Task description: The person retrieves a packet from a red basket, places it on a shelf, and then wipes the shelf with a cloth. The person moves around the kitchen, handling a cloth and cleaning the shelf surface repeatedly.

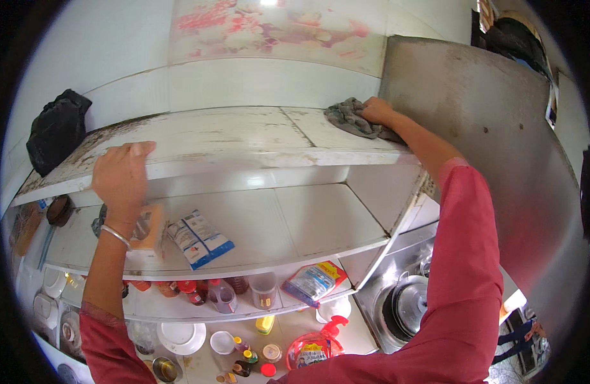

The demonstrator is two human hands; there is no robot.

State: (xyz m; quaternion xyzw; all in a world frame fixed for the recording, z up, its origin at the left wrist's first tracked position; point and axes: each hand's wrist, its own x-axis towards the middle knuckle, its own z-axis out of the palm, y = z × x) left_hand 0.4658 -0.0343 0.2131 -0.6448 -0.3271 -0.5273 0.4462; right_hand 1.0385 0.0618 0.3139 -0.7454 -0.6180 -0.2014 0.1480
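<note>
My right hand point(379, 111) presses a crumpled grey cloth point(350, 117) onto the white top shelf point(227, 127), at its back right corner. The cloth is bunched under the fingers and trails towards the front edge. At the left, my left hand point(119, 175) grips the front edge of the same shelf, its fingers over the top. Dark grime streaks the shelf's left part and back seam, and a dark joint line crosses it near the cloth. A black plastic bag point(59, 132) sits on the shelf's far left end, against the wall.
Below lies a shelf with a blue-and-white packet point(199, 238) and a tissue box point(151, 235). Lower, I see bottles, a plastic cup point(262, 290), a white plate point(181, 337) and a red basket point(315, 349). A metal panel point(467, 120) stands at right, above lidded pots point(410, 305).
</note>
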